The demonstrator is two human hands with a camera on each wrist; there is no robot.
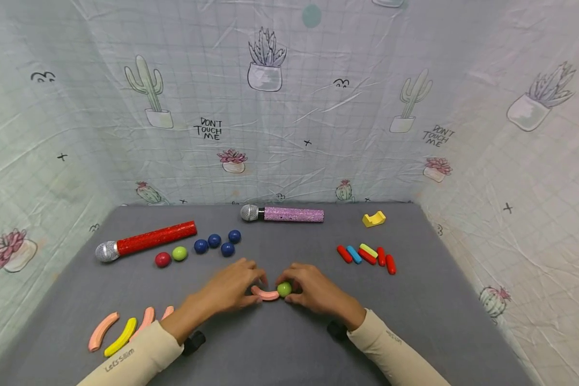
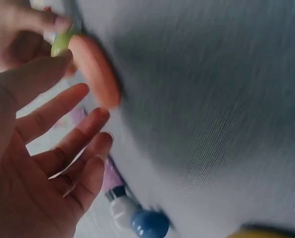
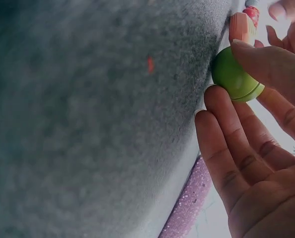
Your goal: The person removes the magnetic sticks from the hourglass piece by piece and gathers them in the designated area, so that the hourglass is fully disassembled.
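Near the middle of the grey table lies a pink curved stick (image 1: 266, 294), its right end up against a green ball (image 1: 284, 289). My right hand (image 1: 316, 289) pinches that ball between thumb and fingers, as the right wrist view shows with the green ball (image 3: 234, 77) under the thumb. My left hand (image 1: 231, 285) is at the stick's left end. In the left wrist view its fingers are spread and relaxed beside the pink curved stick (image 2: 97, 72), the thumb tip close to one end.
At left lie a red microphone (image 1: 149, 239), a red ball (image 1: 162, 259), another green ball (image 1: 179, 253) and several blue balls (image 1: 214, 240). More curved sticks, one yellow (image 1: 121, 338), lie front left. A purple microphone (image 1: 289, 214), short coloured sticks (image 1: 368, 255) and a yellow block (image 1: 373, 219) lie farther back.
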